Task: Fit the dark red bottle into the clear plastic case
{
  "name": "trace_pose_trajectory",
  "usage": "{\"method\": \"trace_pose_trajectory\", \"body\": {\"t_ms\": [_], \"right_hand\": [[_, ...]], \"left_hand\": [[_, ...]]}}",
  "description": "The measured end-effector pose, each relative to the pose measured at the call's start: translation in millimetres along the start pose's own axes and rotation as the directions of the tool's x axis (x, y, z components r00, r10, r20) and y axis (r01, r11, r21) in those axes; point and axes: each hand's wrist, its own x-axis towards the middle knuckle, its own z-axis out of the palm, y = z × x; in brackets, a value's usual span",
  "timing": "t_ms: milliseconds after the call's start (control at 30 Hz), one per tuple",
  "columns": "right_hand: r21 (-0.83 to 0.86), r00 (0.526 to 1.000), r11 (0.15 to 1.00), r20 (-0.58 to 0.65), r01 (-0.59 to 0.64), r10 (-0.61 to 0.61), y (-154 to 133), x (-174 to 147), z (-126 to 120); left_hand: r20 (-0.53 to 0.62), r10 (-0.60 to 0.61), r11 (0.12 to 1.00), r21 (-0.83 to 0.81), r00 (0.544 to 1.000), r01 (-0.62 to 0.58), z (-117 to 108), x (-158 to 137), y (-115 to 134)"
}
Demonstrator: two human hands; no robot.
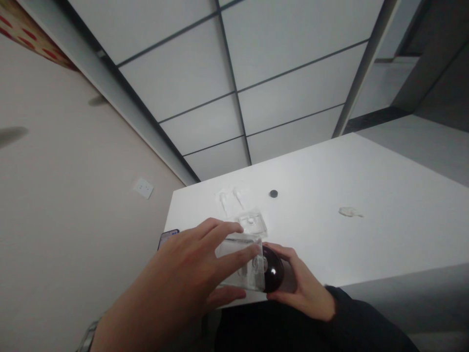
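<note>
Over the tabletop's near edge point(366, 275), gripping clear box point(240, 277) in left hand point(194, 266), dark object point(273, 271) in right hand point(307, 286); could drop either by loosening.

Clear box point(249, 277): left part hidden by left grip point(190, 266).
Dark round object point(274, 275): left side behind box, right edge behind right grip point(304, 288).
Phone point(168, 235): lower end covered; screen unreadable.
Wristband point(88, 337): cut by bottom edge.
Grey disc point(273, 193): too small to identify.
Pale scrap point(350, 211): blurred.
</note>
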Motion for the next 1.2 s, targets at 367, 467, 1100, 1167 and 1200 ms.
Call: {"method": "trace_pose_trajectory", "body": {"t_ms": [367, 467, 1100, 1167, 1200], "right_hand": [[-0.014, 1.000, 1.000, -0.002, 0.002, -0.002, 5, -2, 1], [-0.004, 1.000, 1.000, -0.023, 0.002, -0.002, 6, -1, 3], [-0.006, 0.999, 1.000, -0.033, 0.018, -0.018, 12, -4, 4], [-0.006, 1.000, 1.000, -0.005, -0.008, 0.008, 6, -3, 1], [-0.005, 1.000, 1.000, -0.002, -0.011, 0.011, 5, -2, 0]], "left_hand": [[-0.016, 0.028, 0.999, 0.037, 0.999, -0.027, 0, 2, 2], [-0.009, 0.029, 0.999, 0.046, 1.000, -0.029, -3, 4, 3], [0.052, 0.027, 0.995, 0.098, 0.998, -0.032, -13, 14, 16], [0.059, 0.036, 0.994, 0.103, 0.998, -0.042, -14, 15, 16], [0.062, 0.035, 0.994, 0.106, 0.997, -0.041, -15, 16, 17]]}}
